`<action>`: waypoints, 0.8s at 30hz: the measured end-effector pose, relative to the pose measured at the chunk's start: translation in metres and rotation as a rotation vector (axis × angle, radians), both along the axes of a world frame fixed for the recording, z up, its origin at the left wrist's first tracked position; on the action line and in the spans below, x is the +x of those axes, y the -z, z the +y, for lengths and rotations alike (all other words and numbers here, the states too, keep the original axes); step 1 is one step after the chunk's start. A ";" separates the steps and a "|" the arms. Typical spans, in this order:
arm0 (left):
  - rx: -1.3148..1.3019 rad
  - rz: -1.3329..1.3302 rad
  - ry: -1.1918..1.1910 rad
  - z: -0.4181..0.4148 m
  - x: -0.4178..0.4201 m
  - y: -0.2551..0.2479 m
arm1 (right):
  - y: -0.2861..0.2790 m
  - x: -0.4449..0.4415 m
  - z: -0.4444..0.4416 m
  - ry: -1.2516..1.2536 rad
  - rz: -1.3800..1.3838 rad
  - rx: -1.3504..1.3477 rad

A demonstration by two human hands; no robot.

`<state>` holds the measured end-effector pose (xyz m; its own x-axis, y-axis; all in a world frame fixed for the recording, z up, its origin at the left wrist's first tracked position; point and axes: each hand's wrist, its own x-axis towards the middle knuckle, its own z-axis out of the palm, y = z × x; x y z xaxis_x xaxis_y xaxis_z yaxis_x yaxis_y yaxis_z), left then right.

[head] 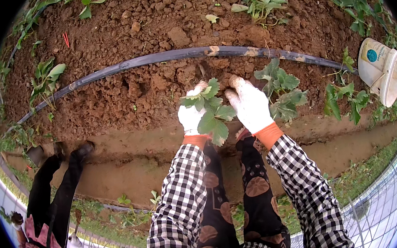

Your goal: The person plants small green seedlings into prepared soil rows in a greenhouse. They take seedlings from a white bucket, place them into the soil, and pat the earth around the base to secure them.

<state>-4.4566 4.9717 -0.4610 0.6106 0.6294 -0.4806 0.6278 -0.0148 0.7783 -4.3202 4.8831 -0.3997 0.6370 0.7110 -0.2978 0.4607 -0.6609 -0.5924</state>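
My left hand (191, 117), in a white glove with an orange cuff, is closed at the soil around a young strawberry plant (216, 117). Its toothed green leaves droop over the thumb side of the glove and the wrist, and its roots are hidden. A narrow dark object (202, 70), too unclear to name, stands in the dirt just beyond those fingertips. My right hand (251, 101), gloved the same way, has its fingers bent down at the loose brown soil (152, 85); whether they grip anything is hidden. Another strawberry plant (282, 86) grows close to its right.
A black irrigation pipe (164, 56) crosses the bed beyond my hands. At right a white plastic bucket (378, 69) lies tipped over. More strawberry plants (262, 1) dot the soil. A co-worker (50, 208) stands at left, holding a plant and a tool. Wire fencing (376, 211) lies behind me.
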 end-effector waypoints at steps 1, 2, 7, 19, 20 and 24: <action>-0.098 -0.044 -0.072 -0.001 0.001 -0.001 | 0.008 0.001 0.008 -0.042 0.011 -0.020; -0.194 -0.088 -0.149 0.000 0.002 -0.002 | 0.015 0.001 0.017 -0.087 0.024 -0.042; -0.417 -0.288 -0.540 -0.002 0.003 -0.005 | 0.029 0.009 0.043 -0.285 0.009 -0.049; 0.256 0.254 0.101 0.001 -0.003 0.003 | 0.007 0.026 0.050 -0.439 0.102 -0.145; 0.193 0.113 0.040 0.000 -0.001 0.002 | -0.005 0.028 0.036 -0.343 0.060 -0.080; 0.340 -0.007 0.070 0.002 0.000 -0.004 | -0.008 0.034 0.030 -0.090 -0.301 -0.091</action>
